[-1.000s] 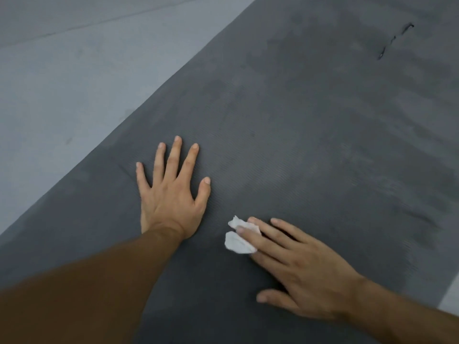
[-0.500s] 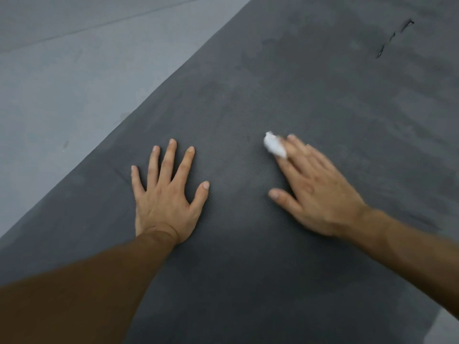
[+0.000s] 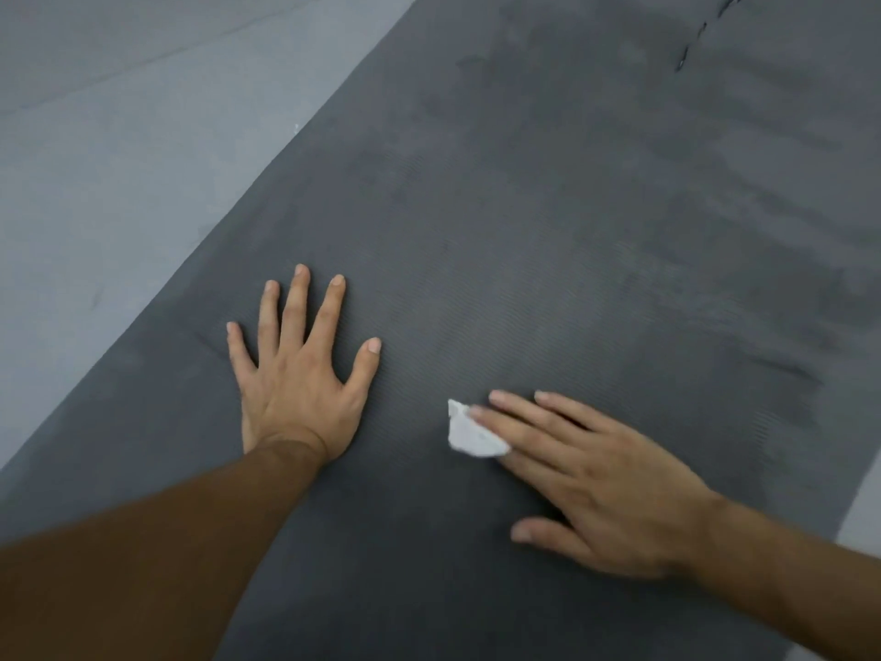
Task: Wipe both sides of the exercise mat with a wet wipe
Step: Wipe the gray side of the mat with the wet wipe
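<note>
A dark grey ribbed exercise mat (image 3: 548,221) lies flat on the floor and fills most of the view. My left hand (image 3: 298,374) lies flat on it with fingers spread, palm down. To its right, my right hand (image 3: 591,479) presses a small crumpled white wet wipe (image 3: 469,434) onto the mat under straight fingers. Only the wipe's left part shows past the fingertips. Darker damp streaks mark the mat on the right side.
Pale grey floor (image 3: 119,159) runs along the mat's left edge, and a strip of it shows at the lower right corner (image 3: 858,527). A thin dark tear or mark (image 3: 701,31) sits on the mat at the far top right.
My right hand has slid the wipe back toward me and to the left, from a far position beside the left hand's fingertips. The left hand has stayed planted.
</note>
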The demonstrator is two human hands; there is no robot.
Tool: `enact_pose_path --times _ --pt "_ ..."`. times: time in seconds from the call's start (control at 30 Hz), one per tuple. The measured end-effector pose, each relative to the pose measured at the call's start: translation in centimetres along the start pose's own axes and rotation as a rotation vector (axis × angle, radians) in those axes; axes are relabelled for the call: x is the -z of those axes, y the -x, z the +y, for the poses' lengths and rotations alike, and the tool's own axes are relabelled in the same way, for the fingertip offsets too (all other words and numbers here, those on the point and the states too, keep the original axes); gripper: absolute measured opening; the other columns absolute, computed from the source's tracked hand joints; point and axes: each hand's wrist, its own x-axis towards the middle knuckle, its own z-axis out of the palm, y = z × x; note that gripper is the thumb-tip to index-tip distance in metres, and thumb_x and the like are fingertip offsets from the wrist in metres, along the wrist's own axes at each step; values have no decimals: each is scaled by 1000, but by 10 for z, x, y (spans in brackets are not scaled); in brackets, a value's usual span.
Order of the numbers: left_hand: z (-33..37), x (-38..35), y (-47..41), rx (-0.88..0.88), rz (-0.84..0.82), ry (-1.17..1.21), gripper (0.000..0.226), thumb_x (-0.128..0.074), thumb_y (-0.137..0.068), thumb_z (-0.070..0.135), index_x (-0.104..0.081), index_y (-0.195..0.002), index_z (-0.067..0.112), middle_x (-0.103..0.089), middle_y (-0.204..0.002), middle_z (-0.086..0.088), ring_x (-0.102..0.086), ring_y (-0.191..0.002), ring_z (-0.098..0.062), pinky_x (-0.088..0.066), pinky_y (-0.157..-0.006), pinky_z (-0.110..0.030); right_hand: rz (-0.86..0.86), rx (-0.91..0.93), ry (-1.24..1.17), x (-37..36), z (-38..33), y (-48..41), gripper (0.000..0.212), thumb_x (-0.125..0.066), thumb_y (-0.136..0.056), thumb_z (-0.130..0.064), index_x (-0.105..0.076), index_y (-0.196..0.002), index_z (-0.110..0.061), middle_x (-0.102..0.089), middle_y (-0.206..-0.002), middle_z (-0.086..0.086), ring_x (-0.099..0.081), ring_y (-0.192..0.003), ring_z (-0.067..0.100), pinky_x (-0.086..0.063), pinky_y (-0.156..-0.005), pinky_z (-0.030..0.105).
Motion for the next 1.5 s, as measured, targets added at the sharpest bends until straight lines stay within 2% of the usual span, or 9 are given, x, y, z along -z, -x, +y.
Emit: enact_pose_path --times 0.33,0.43,0.63,0.77,0.83,0.97,1.13,1.37,1.5 --pt "-1 0 1 -13 3 19 75 -14 -96 75 -9 -164 41 2 -173 9 11 -159 -16 4 -126 -60 99 -524 -16 28 126 -52 82 -11 -104 -68 -14 -166 -13 -17 -172 9 -8 -160 21 -8 -130 39" --pt "-2 -1 1 -11 10 20 75 -16 -97 74 -10 -164 41 0 -173 9 9 -159 -17 2 -126 -61 81 -457 -59 27 106 -51 86 -12 -103 -69 -16 -165 -10 -11 -173 7 -4 -161 20 -9 -130 41" --pt "-2 -1 1 -12 -1 4 74 -15 -97 73 -8 -164 42 2 -173 9 10 -159 -18 2 -125 -62 -48 -90 -61 16 7 -16 88 -28 -104 -71 -19 -164 -6 -4 -174 5 2 -161 22 -13 -127 42" --pt "-3 0 1 -13 4 -1 74 -16 -98 73 -11 -164 41 0 -174 8 7 -160 -20 0 -125 -63 -100 61 -30 11 -12 -8 84 -30 -104 -71 -34 -160 -8 -9 -174 3 -3 -161 22 -16 -126 43" --pt "-2 -1 1 -14 4 -3 74 -17 -98 72 -12 -164 41 -1 -174 7 6 -160 -21 0 -125 -63 -94 45 13 15 7 -19 80 -29 -106 -67 -32 -161 -9 -10 -174 2 -3 -161 21 -15 -127 43" --pt "-2 -2 1 -15 3 1 73 -18 -98 72 -13 -164 40 -2 -174 6 5 -160 -22 -1 -124 -64 -31 -210 90 31 67 -68 80 -19 -107 -64 -24 -163 -8 -12 -174 3 -3 -161 19 -14 -129 45" --pt "-3 -2 1 -17 -3 -18 73 -18 -99 72 -12 -164 39 -2 -174 4 4 -160 -24 -4 -124 -66 47 -470 -50 41 97 -126 83 -16 -106 -64 -16 -164 -5 -8 -174 5 -5 -160 22 -14 -130 44" --pt "-3 -2 0 -17 -11 0 74 -26 -97 70 -18 -164 39 -7 -174 2 -1 -160 -28 -6 -123 -68 -53 -335 -24 35 43 -121 80 -20 -108 -61 -19 -163 -3 0 -174 7 7 -160 19 -10 -130 43" --pt "-3 -1 1 -17 -21 14 74 -29 -97 69 -20 -163 39 -8 -173 2 -3 -160 -29 -4 -123 -68 -107 -271 28 39 37 -113 79 -19 -109 -61 -19 -164 -5 -2 -174 5 3 -161 20 -12 -130 43"
